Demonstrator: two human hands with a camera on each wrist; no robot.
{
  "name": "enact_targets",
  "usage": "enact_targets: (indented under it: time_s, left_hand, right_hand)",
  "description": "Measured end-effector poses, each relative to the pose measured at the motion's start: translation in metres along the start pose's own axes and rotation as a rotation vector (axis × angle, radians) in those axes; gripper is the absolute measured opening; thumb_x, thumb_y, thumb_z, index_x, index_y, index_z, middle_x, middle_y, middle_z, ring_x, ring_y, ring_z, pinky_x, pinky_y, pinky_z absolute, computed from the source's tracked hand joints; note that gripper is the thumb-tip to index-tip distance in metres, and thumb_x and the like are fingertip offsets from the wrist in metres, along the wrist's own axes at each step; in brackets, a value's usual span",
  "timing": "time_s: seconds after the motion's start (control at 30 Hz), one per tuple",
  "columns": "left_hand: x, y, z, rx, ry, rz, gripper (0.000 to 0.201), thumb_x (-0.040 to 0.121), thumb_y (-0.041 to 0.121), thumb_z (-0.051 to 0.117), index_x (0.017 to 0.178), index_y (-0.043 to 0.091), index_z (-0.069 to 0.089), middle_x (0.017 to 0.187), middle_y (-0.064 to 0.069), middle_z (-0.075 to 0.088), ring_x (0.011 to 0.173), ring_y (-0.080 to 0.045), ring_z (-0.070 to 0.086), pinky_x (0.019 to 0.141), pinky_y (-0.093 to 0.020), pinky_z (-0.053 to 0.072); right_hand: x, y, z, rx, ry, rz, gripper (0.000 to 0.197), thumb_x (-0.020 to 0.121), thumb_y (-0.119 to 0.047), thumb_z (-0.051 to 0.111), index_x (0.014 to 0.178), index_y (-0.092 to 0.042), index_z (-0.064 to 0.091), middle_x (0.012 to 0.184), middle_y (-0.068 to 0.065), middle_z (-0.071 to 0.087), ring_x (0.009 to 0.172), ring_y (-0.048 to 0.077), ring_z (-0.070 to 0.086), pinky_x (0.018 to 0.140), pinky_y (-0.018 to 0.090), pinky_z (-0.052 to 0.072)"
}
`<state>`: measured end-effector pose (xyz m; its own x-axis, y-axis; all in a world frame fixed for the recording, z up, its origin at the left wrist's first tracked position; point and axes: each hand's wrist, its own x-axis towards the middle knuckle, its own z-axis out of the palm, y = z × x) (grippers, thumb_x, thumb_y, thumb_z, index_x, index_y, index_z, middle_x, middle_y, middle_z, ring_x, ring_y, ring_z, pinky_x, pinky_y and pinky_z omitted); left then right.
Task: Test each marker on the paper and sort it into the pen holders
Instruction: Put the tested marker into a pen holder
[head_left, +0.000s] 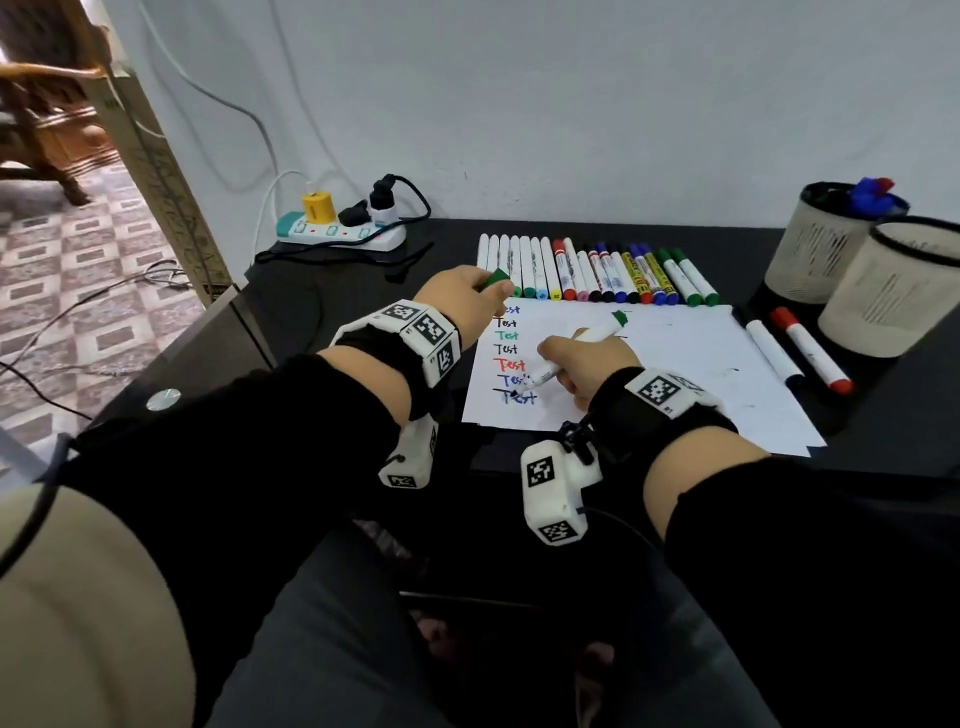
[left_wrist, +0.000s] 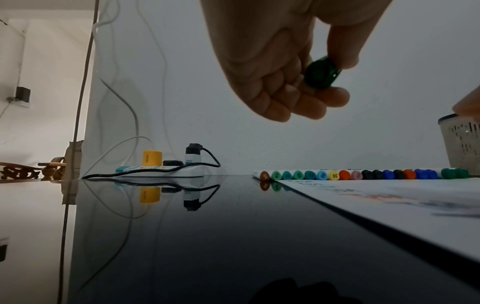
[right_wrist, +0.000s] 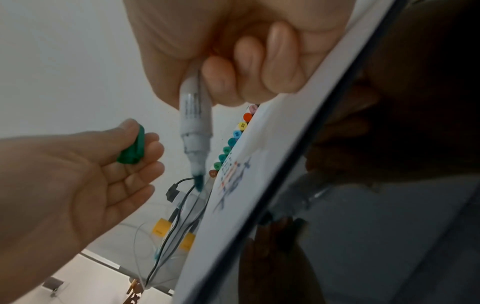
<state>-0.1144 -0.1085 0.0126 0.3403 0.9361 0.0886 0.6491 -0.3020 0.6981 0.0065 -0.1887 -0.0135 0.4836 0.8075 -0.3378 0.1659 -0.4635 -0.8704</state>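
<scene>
Head view: nearest us, our right hand (head_left: 587, 366) grips an uncapped green marker (head_left: 569, 357), tip down at the lowest "Test" line on the white paper (head_left: 675, 364). Our left hand (head_left: 462, 301) pinches the green cap (head_left: 493, 280) at the paper's upper-left corner. A row of markers (head_left: 597, 273) lies along the paper's far edge. Two more markers (head_left: 795, 351) lie right of the paper, just beside two mesh pen holders (head_left: 857, 270); the far holder has blue and red caps showing over its rim. A power strip (head_left: 340, 234) sits at the back left of the black desk (head_left: 322, 296)

Left wrist view: green cap (left_wrist: 322, 75) pinched between thumb and index, other fingers loosely curled, above the glossy desk. Marker ends (left_wrist: 363, 174) line up behind the paper

Right wrist view: fingers wrapped round the marker barrel (right_wrist: 194, 123), green tip (right_wrist: 198, 182) close to the paper; we cannot tell if it touches. Left hand (right_wrist: 78, 185) alongside, holding the cap (right_wrist: 131, 151)
</scene>
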Motion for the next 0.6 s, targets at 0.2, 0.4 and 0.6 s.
enact_targets:
  time_s: [0.2, 0.4, 0.6]
  left_hand:
    - [0.0012, -0.0015, 0.0005, 0.026, -0.011, -0.003, 0.032, 0.097, 0.039, 0.043, 0.111, 0.017, 0.061, 0.088, 0.01, 0.063, 0.08, -0.01, 0.057, 0.062, -0.017, 0.041]
    - [0.0026, -0.0037, 0.0, 0.068, -0.016, -0.007, 0.032, 0.097, 0.04, 0.043, 0.104, 0.017, 0.063, 0.086, 0.009, 0.064, 0.076, -0.011, 0.057, 0.061, -0.018, 0.041]
    - [0.0014, -0.0035, 0.0, 0.083, -0.017, -0.009, 0.032, 0.097, 0.04, 0.043, 0.104, 0.017, 0.063, 0.09, 0.008, 0.065, 0.079, -0.011, 0.057, 0.063, -0.018, 0.041]
  right_hand:
    - [-0.0033, 0.0047, 0.0022, -0.138, -0.011, -0.113, 0.034, 0.085, -0.031, 0.06, 0.059, -0.013, 0.046, 0.055, 0.002, 0.049, 0.054, 0.018, 0.043, 0.058, 0.029, 0.035]
    - [-0.005, 0.0033, -0.0008, -0.249, -0.017, -0.125, 0.045, 0.087, -0.04, 0.058, 0.052, -0.015, 0.046, 0.053, -0.001, 0.049, 0.053, 0.015, 0.043, 0.056, 0.027, 0.035]
    - [-0.005, 0.0019, 0.0019, -0.362, -0.05, -0.147, 0.045, 0.089, -0.046, 0.056, 0.058, -0.016, 0.045, 0.056, -0.002, 0.051, 0.057, 0.015, 0.046, 0.061, 0.026, 0.038]
